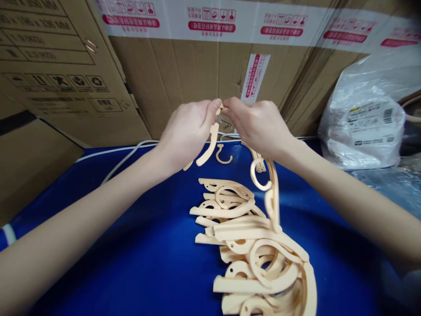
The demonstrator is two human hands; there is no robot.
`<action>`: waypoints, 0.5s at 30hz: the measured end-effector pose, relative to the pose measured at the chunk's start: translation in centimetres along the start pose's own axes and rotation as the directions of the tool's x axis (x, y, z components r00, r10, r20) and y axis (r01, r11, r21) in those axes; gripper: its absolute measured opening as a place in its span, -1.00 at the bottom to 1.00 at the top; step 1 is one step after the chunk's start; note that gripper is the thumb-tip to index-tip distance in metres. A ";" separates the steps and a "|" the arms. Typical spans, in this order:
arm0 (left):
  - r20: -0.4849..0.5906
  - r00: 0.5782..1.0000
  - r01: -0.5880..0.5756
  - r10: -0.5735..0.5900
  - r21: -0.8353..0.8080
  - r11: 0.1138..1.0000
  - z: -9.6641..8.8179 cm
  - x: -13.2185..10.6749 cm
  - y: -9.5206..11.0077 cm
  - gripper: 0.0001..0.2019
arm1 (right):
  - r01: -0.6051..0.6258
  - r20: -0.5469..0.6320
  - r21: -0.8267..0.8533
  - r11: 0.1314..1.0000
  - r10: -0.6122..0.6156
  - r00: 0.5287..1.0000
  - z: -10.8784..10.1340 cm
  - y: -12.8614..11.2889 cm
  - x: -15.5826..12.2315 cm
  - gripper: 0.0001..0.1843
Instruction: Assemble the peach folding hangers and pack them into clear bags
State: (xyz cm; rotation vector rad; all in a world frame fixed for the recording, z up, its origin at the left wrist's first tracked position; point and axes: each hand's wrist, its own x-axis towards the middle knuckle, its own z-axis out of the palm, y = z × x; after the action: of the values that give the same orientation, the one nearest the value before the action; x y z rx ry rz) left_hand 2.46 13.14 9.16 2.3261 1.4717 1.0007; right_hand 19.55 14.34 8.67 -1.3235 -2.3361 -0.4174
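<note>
My left hand [187,129] and my right hand [259,125] meet above the back of the blue surface. Fingertips of both pinch a small beige plastic hanger piece [219,109], mostly covered by the fingers. A curved beige hanger arm [210,147] shows just below my left hand; whether it joins the pinched piece I cannot tell. Between and below the hands is a loose-looking beige hook [224,157]. More hanger arms [258,161] lie partly hidden under my right hand. Nearer to me, folded beige hangers [237,210] lie in an overlapping pile, some with round hooks.
Blue covering [131,263] spreads under everything. Cardboard boxes [184,74] with printed tape stand along the back, another box [66,96] at the left. White cables [125,151] run along the back edge. A clear plastic bag [365,109] with a label sits at the right.
</note>
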 end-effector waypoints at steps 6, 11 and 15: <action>0.095 0.992 0.057 -0.083 0.245 0.968 0.5 0.4 -4.3 -0.61 | -0.336 0.205 0.790 0.513 0.295 0.933 0.2 3.1 0.2 -0.64; 0.231 0.953 0.131 -0.195 0.264 0.955 1.4 1.6 -9.2 -0.65 | -0.422 0.354 0.886 0.192 0.308 0.883 -0.7 3.5 -0.2 -0.65; 0.167 0.956 0.193 -0.243 0.270 0.943 2.3 1.6 -10.7 -0.75 | -0.411 0.359 0.909 0.072 0.370 0.857 -0.8 2.8 -0.3 -0.66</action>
State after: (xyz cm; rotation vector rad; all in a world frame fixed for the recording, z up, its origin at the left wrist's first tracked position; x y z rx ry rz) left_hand -3.33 20.03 2.73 2.2759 1.8128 0.5342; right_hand 22.25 15.13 9.31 -1.0824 -1.4293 1.1737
